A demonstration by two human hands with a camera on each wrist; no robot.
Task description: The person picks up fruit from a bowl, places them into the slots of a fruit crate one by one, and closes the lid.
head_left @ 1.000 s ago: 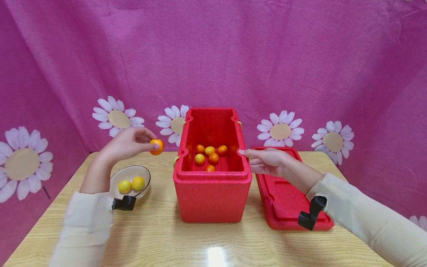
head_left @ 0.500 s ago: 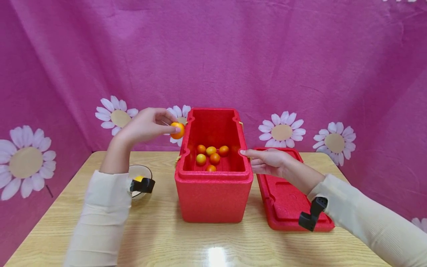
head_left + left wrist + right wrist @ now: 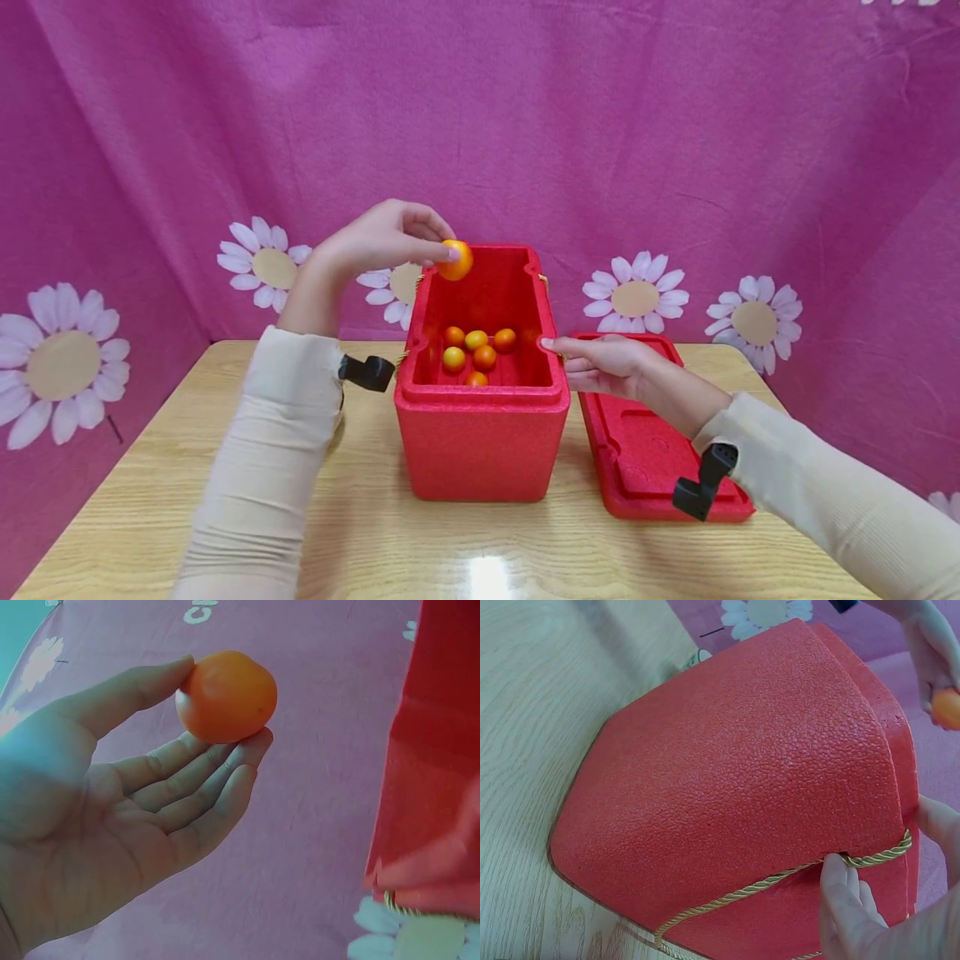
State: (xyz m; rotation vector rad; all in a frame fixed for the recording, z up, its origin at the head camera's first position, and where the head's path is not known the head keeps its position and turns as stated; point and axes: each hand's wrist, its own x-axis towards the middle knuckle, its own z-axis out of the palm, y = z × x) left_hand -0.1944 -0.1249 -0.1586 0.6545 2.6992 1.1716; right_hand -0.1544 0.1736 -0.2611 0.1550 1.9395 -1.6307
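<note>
My left hand (image 3: 390, 237) pinches an orange tomato (image 3: 226, 697) between thumb and fingertips. In the head view it is raised at the far left rim of the red foam box (image 3: 480, 450), overlapping the opening. Several red, orange and yellow tomatoes (image 3: 484, 357) lie on the box floor. On the box's right side, my right hand (image 3: 607, 364) grips the wall, thumb over the rim and fingers against the outside. In the right wrist view those fingertips touch the box beside a gold rope handle (image 3: 765, 883).
The red lid (image 3: 652, 454) lies flat on the wooden table (image 3: 360, 542), right of the box. A bowl, mostly hidden behind my left forearm, shows only a bit of its rim (image 3: 341, 408). A pink cloth with daisies (image 3: 480, 125) hangs behind the table.
My left hand has carried the tomato up and right, from above the bowl's side of the table to the box's far left rim. The right hand has stayed on the box wall.
</note>
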